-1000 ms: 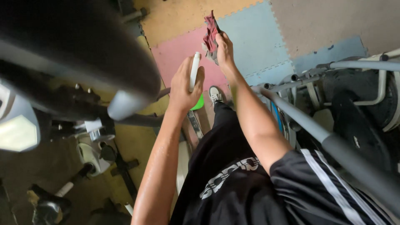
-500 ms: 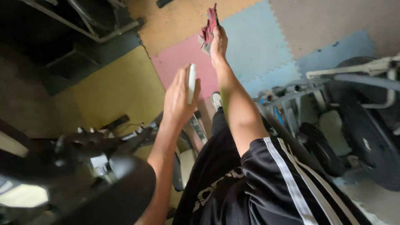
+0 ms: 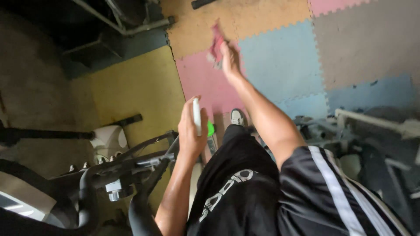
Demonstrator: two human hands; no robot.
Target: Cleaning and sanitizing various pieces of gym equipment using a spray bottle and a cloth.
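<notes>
**Hands lifted, view swung to the mats**

Since a second ago the view has turned left: the grey bars that lay close on the right are gone, and open foam mats (image 3: 280, 61) show ahead. The left hand (image 3: 190, 133) stays wrapped around a white bottle (image 3: 197, 116) with a green part, near the knee. The right hand (image 3: 228, 59) is farther out, pinching a red cloth (image 3: 216, 41) above the pink mat. A dark exercise machine (image 3: 127, 170) crowds the left side; a shoe (image 3: 237, 117) stands below.
</notes>
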